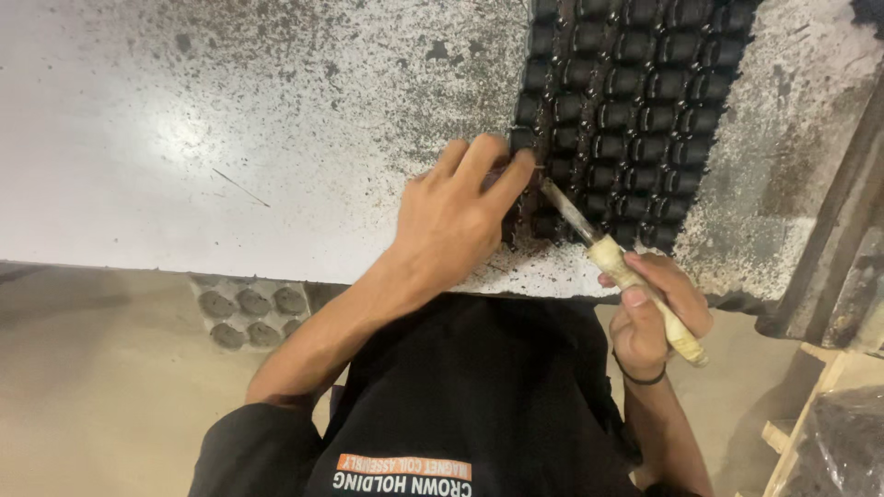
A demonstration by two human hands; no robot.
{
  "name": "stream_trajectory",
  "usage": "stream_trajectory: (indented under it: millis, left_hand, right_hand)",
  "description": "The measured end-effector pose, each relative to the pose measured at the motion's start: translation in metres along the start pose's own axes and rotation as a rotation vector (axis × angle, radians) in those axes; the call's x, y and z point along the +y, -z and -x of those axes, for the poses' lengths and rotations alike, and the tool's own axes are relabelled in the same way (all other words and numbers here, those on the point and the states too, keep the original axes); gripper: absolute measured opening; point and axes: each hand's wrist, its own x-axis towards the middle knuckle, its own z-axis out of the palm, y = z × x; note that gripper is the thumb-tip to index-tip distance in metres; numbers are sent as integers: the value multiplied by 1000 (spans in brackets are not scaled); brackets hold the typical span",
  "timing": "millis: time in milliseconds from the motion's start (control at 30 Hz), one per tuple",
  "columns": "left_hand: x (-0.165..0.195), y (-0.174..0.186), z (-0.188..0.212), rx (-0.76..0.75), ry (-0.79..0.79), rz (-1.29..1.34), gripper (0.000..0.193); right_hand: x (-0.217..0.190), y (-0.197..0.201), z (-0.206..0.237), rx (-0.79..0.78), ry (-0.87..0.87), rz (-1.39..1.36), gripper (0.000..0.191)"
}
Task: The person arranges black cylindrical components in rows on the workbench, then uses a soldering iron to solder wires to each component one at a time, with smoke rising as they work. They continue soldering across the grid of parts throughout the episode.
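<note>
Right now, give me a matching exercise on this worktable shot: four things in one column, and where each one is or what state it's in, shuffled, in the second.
Column one:
1. left hand
2. right hand
3. knife blade
4. black briquettes

Column two:
A. packed in rows on the table, upper right
B. wrapped round a pale handle
C. fingertips pressed on the near-left corner of the rows
D. slanting into the near rows

Pairs: 1-C, 2-B, 3-D, 4-A
</note>
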Motion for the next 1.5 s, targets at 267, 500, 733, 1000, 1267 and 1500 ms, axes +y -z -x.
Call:
stream_trajectory:
  millis: [267, 500, 733, 1000, 1267, 1500]
  left_hand:
    - [-15, -38, 30, -80, 79, 74, 27]
    - [-14, -36, 17, -193, 69, 77, 21]
    - [-5, -35, 11, -247, 62, -30, 17]
    - [-6, -38, 14, -216, 37, 21, 15]
    - [-15, -36, 18, -130, 93, 114, 19]
    - [-18, -39, 20, -111, 97, 150, 16]
  right_hand:
    - [-1, -5, -3, -35, 38, 68, 29]
    - [-5, -5, -6, -52, 30, 102, 28]
    - [-2, -7, -2, -3, -9, -11, 29]
    - [-2, -3, -8, 5, 65, 24, 31]
    - [-5, -6, -10, -15, 92, 92, 29]
    - [-9, -7, -13, -66, 75, 112, 29]
